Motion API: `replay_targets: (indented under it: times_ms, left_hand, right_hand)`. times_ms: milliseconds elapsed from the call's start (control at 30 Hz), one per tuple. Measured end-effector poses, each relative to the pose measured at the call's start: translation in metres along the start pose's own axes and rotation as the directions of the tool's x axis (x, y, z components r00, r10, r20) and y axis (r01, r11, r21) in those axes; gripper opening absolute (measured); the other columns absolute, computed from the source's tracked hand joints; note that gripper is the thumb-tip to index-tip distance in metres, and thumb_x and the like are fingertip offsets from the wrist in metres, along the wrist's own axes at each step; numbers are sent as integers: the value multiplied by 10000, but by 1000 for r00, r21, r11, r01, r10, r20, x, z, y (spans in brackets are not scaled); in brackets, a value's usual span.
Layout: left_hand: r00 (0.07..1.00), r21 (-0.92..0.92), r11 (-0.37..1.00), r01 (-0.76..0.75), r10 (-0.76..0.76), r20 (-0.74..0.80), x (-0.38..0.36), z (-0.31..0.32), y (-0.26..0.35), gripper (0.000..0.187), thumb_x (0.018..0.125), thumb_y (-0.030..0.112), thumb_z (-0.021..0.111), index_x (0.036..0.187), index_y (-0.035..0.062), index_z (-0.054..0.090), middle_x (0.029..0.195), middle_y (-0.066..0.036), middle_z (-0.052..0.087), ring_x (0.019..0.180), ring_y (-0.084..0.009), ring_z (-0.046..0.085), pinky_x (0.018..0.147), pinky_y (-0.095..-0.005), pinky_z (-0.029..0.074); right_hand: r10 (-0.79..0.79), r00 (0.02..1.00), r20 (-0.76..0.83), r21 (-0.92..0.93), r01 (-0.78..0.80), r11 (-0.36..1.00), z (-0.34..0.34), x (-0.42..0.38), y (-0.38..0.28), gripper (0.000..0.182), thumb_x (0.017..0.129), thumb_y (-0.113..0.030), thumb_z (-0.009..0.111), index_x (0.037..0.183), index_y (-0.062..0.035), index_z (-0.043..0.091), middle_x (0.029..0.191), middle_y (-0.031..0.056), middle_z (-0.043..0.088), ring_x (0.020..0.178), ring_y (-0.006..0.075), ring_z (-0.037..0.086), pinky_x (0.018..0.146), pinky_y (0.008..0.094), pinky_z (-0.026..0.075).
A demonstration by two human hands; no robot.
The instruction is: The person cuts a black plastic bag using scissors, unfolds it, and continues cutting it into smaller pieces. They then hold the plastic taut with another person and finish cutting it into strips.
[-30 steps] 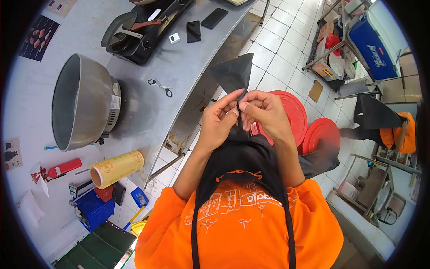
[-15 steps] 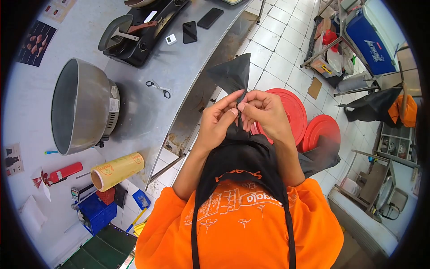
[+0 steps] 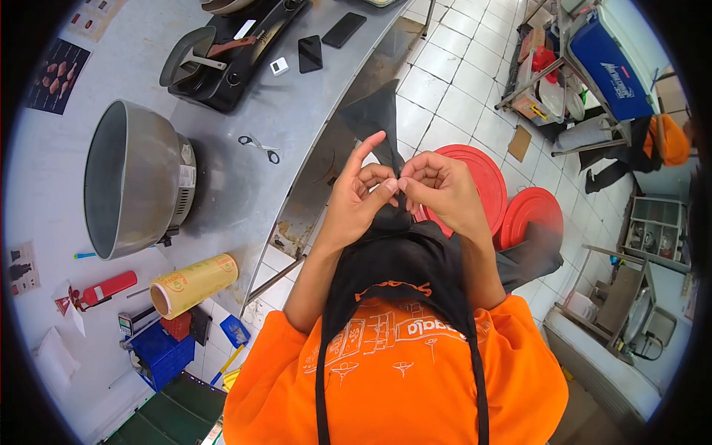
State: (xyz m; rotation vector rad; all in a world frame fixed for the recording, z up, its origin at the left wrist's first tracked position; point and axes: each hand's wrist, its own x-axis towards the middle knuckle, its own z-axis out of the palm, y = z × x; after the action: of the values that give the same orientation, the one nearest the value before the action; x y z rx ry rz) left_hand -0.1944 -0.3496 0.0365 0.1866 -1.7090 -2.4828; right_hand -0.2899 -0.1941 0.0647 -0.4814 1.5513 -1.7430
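Observation:
In front of my chest a thin black sheet that looks like a plastic bag (image 3: 377,115) is gathered into a narrow neck, its top flaring out above my fingers. My left hand (image 3: 360,194) pinches at this neck between thumb and bent fingers, with the index finger raised. Close against it, my right hand (image 3: 445,191) pinches the same spot with thumb and forefinger. The fingertips meet there, so the exact hold is partly hidden. Below the hands lies the black apron (image 3: 393,259) that I wear over an orange shirt.
On the metal table (image 3: 230,185) at left are scissors (image 3: 259,147), two phones (image 3: 310,54), a stove (image 3: 230,67), a big metal bowl machine (image 3: 133,178) and a film roll (image 3: 194,283). Red lids (image 3: 475,185) stand beyond my right hand. Another person (image 3: 671,141) is at far right.
My left index finger has lifted away from the black bag and points up. The bag's flared top has shifted slightly. The person at far right has moved.

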Motion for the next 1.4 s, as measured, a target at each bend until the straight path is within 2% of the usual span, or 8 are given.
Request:
replay_targets:
  times_ms: [467, 667, 967, 1033, 1133, 1200, 1267, 1400]
  left_hand:
    - [963, 151, 978, -143, 173, -209, -16, -22, -45, 403, 894, -82, 491, 1276, 31, 429, 916, -3, 489, 805, -68, 470, 736, -222, 447]
    - [967, 758, 633, -159, 256, -11, -15, -7, -3, 309, 789, -75, 479, 972, 34, 704, 854, -100, 485, 790, -208, 521, 724, -295, 425]
    - [952, 988, 131, -79, 303, 36, 2, 18, 16, 274, 887, 11, 490, 1116, 15, 641, 884, -176, 540, 828, -324, 564, 753, -377, 454]
    - [943, 754, 575, -317, 278, 185, 6, 35, 12, 216, 920, 41, 495, 1081, 0, 634, 893, -179, 570, 819, -298, 585, 718, -368, 454]
    - [997, 543, 837, 65, -27, -79, 48, 13, -59, 185, 954, 96, 506, 971, -30, 641, 846, -106, 626, 797, -173, 587, 709, -358, 465]
    - [994, 444, 891, 99, -68, -85, 75, -9, -86, 201, 972, 122, 501, 978, -21, 643, 891, -60, 642, 813, -154, 591, 722, -348, 465]
    - [838, 274, 795, 541, -483, -254, 89, -11, -91, 247, 948, 185, 549, 1096, 3, 628, 1016, -87, 645, 968, -187, 617, 815, -355, 495]
    - [940, -25, 940, 341, -342, -12, 89, -29, -75, 587, 935, 374, 584, 1389, 29, 445, 1295, -152, 546, 1263, -262, 496, 937, -576, 481]
  right_hand:
    - [-308, 724, -617, -352, 97, 931, -64, 19, 62, 66, 857, -30, 581, 848, 31, 554, 643, -5, 547, 559, 37, 471, 496, 218, 372]
    - [-424, 479, -769, -494, -24, 869, -96, 11, 45, 125, 925, -98, 561, 887, 19, 536, 650, 25, 535, 598, 83, 481, 504, 274, 385]
    - [-538, 758, -369, -589, 258, 766, -37, 7, 36, 129, 920, -81, 572, 1010, -23, 499, 709, 129, 568, 636, 243, 631, 592, 361, 489]
    - [-589, 765, -259, -579, 365, 729, -19, 10, 42, 152, 893, -76, 605, 990, -13, 506, 763, 162, 594, 653, 335, 630, 598, 382, 490]
    - [-792, 597, -126, -744, 472, 474, -17, 11, 41, 154, 889, -66, 601, 990, -5, 502, 765, 163, 583, 640, 335, 616, 590, 393, 484]
    - [-754, 623, -207, -767, 375, 521, -34, 14, 45, 147, 881, -46, 597, 984, -4, 502, 748, 158, 568, 622, 334, 599, 579, 402, 477]
    - [-755, 622, -208, -758, 385, 526, -43, 6, 48, 142, 878, -41, 599, 977, -5, 505, 745, 154, 565, 616, 328, 597, 577, 399, 477]
    - [-761, 615, -207, -751, 399, 527, -52, -13, 54, 143, 859, -19, 612, 950, -4, 503, 731, 146, 553, 619, 323, 594, 576, 397, 476]
